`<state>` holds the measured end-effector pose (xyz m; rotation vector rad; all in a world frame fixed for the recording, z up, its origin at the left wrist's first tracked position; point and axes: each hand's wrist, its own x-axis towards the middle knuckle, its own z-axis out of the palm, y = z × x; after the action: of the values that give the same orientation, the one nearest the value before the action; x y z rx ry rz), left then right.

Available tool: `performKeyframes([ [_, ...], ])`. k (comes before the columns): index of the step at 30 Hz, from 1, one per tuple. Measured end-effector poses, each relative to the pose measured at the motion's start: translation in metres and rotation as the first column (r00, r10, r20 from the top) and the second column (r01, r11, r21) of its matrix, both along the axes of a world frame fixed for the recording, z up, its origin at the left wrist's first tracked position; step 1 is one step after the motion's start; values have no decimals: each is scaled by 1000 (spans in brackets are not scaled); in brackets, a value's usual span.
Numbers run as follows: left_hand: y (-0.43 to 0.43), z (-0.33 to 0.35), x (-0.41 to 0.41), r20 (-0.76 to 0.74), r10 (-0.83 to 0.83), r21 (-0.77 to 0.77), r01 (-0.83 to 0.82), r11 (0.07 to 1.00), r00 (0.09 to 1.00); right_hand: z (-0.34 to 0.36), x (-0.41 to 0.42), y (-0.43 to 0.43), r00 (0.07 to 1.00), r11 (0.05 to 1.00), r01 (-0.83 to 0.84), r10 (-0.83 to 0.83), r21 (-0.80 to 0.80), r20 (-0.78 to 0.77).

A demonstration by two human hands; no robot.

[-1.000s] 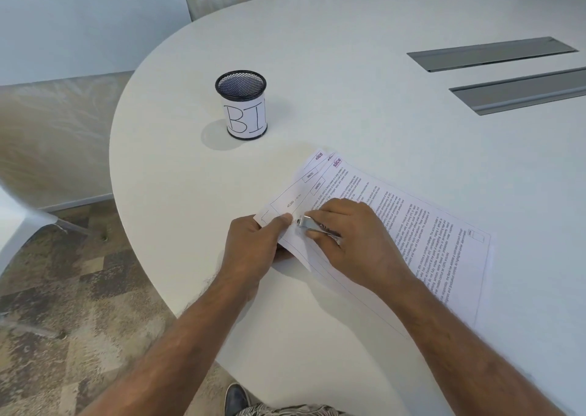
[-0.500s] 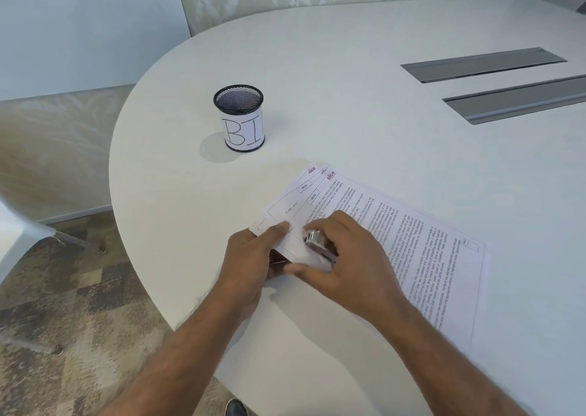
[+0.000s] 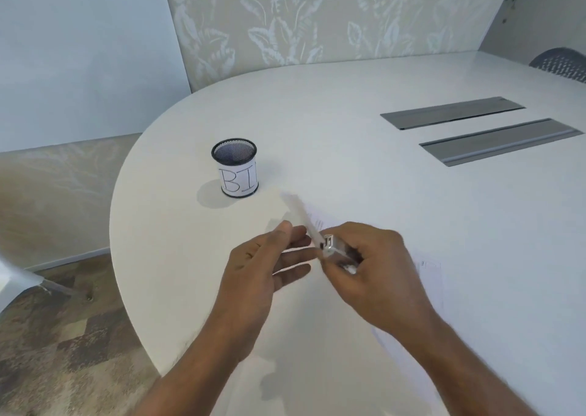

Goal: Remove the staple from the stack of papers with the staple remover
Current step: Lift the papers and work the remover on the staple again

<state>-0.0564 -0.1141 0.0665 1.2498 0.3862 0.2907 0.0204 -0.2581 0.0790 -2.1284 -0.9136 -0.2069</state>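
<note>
The stack of papers lies on the white table, blurred by motion. Its near left corner is raised off the table and shows almost edge-on. My left hand is at that raised corner, thumb on one side and outstretched fingers on the other. My right hand grips the metal staple remover, and the remover's jaws touch the lifted corner. The staple itself is too small and blurred to make out.
A black mesh pen cup labelled "BI" stands on the table beyond my left hand. Two grey cable hatches sit at the far right. The table's rounded edge runs close on the left, with carpet floor below.
The papers' corner has come up off the table between both hands. My right hand has turned the staple remover up against it. The view has tilted upward.
</note>
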Motion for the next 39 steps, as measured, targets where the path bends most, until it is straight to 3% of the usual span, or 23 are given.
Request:
performKeyframes([
  [2,6,11,4,73,61,224,-75,972,996,11,6,-7,995,993,7,5,114,-97],
  [5,23,34,15,247,131,659,-265,704,960,32,18,-16,941,957,-58,148,285,-305],
  [7,35,56,28,309,51,777,-282,563,950,49,25,-21,879,925,-115,265,362,-397],
  [9,44,85,38,200,-65,838,-136,529,978,67,30,-23,827,892,-177,364,417,-428],
  [11,51,111,46,40,-240,822,104,560,970,82,34,-25,783,857,-223,441,464,-438],
  [13,55,131,50,-11,-378,776,247,581,926,91,39,-28,775,846,-227,457,482,-437],
  [19,54,153,54,-71,-470,726,369,581,880,99,44,-31,800,847,-207,435,489,-414],
  [30,49,160,50,-197,-461,643,469,605,865,106,47,-32,876,886,-206,357,416,-326],
  [34,50,163,47,-181,-455,647,454,612,872,113,43,-33,976,915,-99,167,390,-143],
  [37,50,163,47,-169,-440,640,438,632,882,122,34,-40,993,867,-66,107,494,-55],
  [39,49,164,47,-169,-415,635,421,648,894,123,24,-46,996,905,-62,31,421,79],
])
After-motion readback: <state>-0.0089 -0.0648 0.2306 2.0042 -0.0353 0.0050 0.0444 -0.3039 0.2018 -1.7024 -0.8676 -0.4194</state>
